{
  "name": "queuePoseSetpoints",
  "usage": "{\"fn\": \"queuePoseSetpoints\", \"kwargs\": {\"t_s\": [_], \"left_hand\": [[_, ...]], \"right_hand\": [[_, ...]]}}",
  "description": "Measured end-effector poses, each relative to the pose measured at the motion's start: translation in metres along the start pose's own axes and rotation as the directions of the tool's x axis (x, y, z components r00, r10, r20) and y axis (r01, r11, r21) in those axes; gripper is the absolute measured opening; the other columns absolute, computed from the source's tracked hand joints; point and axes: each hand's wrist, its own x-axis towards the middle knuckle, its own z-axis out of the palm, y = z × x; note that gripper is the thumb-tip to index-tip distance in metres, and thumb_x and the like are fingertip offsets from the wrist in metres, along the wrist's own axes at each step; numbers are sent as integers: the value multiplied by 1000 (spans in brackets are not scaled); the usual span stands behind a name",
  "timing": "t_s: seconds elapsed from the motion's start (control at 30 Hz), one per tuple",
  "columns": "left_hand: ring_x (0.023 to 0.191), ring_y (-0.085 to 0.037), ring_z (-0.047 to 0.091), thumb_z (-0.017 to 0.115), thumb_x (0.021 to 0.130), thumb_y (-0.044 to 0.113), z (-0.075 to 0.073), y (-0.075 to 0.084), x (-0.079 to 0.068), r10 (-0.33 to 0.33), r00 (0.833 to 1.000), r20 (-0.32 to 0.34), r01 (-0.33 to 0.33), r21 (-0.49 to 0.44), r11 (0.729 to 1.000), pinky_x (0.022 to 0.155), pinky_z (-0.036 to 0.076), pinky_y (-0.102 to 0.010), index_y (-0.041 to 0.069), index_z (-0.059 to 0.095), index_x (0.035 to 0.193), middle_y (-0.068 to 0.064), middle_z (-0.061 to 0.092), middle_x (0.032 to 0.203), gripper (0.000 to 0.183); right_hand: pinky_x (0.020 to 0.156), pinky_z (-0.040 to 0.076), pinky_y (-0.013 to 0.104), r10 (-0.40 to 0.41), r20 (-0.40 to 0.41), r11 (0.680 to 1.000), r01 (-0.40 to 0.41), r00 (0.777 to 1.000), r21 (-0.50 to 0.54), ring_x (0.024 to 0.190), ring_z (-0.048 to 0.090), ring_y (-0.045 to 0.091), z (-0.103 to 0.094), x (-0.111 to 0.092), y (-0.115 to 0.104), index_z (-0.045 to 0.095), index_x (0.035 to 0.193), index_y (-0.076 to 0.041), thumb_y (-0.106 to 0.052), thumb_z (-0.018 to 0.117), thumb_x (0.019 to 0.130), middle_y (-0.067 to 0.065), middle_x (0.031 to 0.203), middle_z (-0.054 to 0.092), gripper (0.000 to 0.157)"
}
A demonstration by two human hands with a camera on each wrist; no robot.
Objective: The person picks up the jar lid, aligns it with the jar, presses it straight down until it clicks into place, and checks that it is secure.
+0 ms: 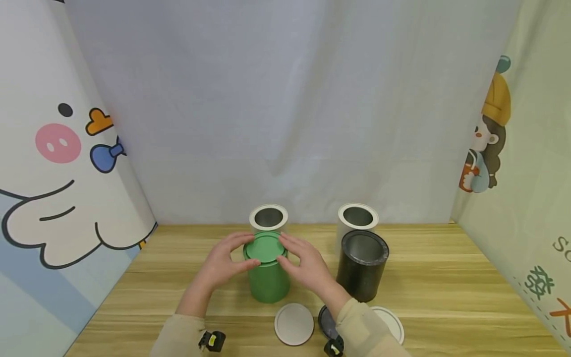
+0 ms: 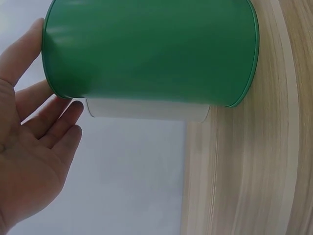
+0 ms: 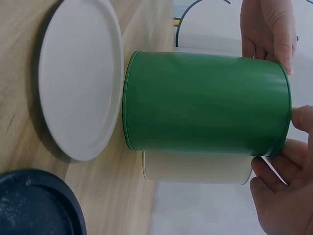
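A green can (image 1: 269, 285) stands upright on the table, a matching green lid (image 1: 266, 247) seated on its top. At the lid's left edge my left hand (image 1: 220, 260) holds on, thumb at the front and fingers toward the back. My right hand (image 1: 308, 263) grips the opposite edge the same way. In the left wrist view the thumb and fingertips meet the upper rim of the green can (image 2: 151, 49). The right wrist view has both hands around that top end, the can's wall (image 3: 205, 103) between them and its base close to the tabletop.
Directly behind the green can is a white can (image 1: 284, 227) with an open top. A second white can (image 1: 342, 233) stands back right, behind an open black can (image 1: 359, 277). In front lie a pale lid (image 1: 294, 324), a black lid (image 1: 327, 322) and a white lid (image 1: 392, 322), partly behind my right forearm.
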Motion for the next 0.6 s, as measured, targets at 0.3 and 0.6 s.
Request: {"fn": "queuePoseSetpoints", "kwargs": {"t_s": [0.3, 0.6], "left_hand": [[123, -39, 55, 81, 83, 23, -2, -1, 0, 94, 996, -2, -94, 83, 992, 102, 43, -58, -1, 64, 129, -18, 60, 133, 54], [119, -40, 57, 77, 87, 18, -11, 4, 3, 218, 976, 17, -217, 204, 955, 99, 46, -57, -1, 64, 128, -19, 62, 130, 47]], "right_hand": [[105, 41, 54, -52, 27, 997, 54, 998, -49, 126, 52, 40, -4, 5, 0, 64, 129, 3, -14, 71, 91, 16, 138, 57, 42], [102, 45, 51, -134, 73, 981, 143, 988, -130, 122, 56, 36, -12, 17, -4, 67, 126, 0, -18, 70, 92, 14, 134, 61, 39]]}}
